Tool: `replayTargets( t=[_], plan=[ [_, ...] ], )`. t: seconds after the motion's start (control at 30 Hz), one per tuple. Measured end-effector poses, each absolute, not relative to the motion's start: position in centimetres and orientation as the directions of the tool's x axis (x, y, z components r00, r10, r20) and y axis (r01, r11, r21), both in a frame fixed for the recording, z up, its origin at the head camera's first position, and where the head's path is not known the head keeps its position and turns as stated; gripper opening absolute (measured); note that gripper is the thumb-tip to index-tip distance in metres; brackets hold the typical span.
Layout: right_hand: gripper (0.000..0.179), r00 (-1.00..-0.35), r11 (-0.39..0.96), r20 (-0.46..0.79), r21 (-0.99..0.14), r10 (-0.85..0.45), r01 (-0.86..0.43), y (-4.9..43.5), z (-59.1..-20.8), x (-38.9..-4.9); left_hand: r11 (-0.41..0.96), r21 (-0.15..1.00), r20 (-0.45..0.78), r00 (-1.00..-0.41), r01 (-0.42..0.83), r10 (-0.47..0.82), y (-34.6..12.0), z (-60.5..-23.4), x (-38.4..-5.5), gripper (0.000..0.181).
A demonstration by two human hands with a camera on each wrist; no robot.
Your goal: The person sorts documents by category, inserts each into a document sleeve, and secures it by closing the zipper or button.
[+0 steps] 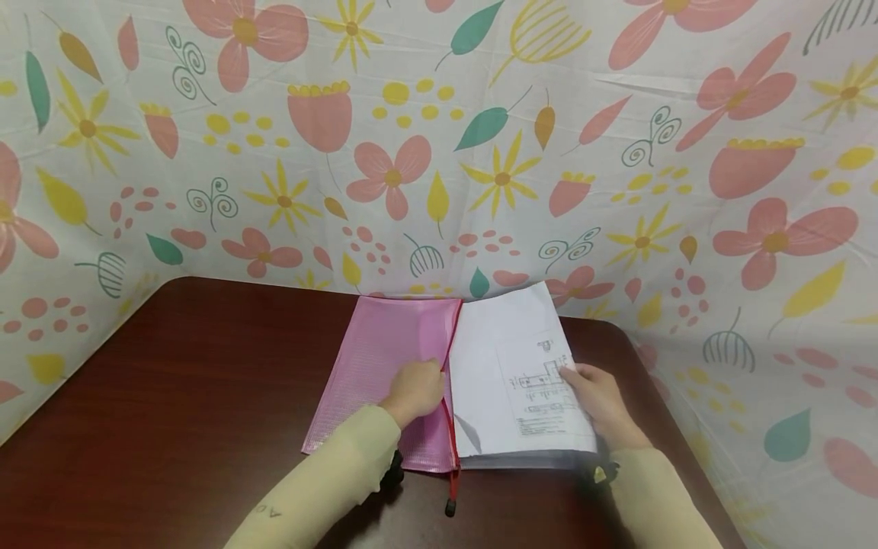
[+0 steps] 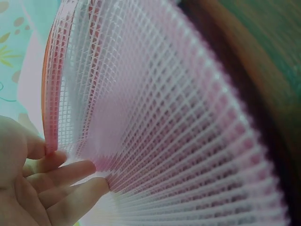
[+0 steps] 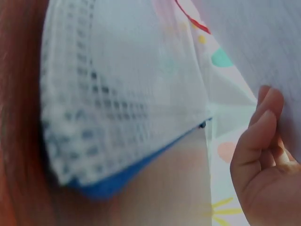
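A pink mesh zip pouch (image 1: pixel 384 332) with a red zipper (image 1: pixel 449 427) along its right side lies on the table. My left hand (image 1: pixel 417 387) pinches the pouch at its zipper edge; in the left wrist view the thumb and fingertips (image 2: pixel 56 159) hold that edge, and the mesh bulges. Right of it are white paper sheets (image 1: pixel 480 366) with printed drawings, their left edge against the zipper. My right hand (image 1: pixel 602 400) pinches the sheets' right edge between thumb and fingers. Beneath the paper lies a whitish mesh pouch (image 3: pixel 117 94) with a blue edge (image 3: pixel 113 186).
The dark wooden table (image 1: pixel 171 404) extends left of the pouch. A flower-printed cloth (image 1: pixel 411 168) hangs behind and along both sides. The zipper's cord and black pull (image 1: pixel 450 506) hang toward the table's front.
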State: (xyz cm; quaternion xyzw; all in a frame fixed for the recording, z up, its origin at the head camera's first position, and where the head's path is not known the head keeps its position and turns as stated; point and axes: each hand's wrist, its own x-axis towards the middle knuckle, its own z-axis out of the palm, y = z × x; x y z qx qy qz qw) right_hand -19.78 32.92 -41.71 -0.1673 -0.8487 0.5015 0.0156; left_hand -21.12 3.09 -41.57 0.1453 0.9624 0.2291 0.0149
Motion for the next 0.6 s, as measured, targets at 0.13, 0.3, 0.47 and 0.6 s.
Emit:
replayTargets(
  t=[0.13, 0.3, 0.47, 0.6],
  plan=[
    [0.045, -0.938, 0.447, -0.122, -0.854, 0.324, 0.266, 32.1, -41.7, -19.9, 0.835, 0.460, 0.047, -0.947, 0.302, 0.317, 3.2, -41.4, -21.1, 0.021],
    [0.047, -0.928, 0.438, -0.163, -0.845, 0.336, 0.307, 31.5, -41.7, -19.7, 0.838, 0.394, 0.063, -0.921, 0.376, 0.384, 3.4, -41.2, -20.9, 0.009],
    [0.047, -0.922, 0.422, -0.177, -0.848, 0.345, 0.321, 31.4, -41.9, -19.7, 0.868, 0.342, 0.008, -0.925, 0.359, 0.380, 4.0, -41.2, -20.7, 0.025],
    [0.047, -0.918, 0.406, -0.172, -0.856, 0.357, 0.319, 31.3, -42.0, -19.8, 0.891, 0.277, -0.049, -0.921, 0.359, 0.386, 4.5, -41.3, -20.5, 0.042]
  ],
)
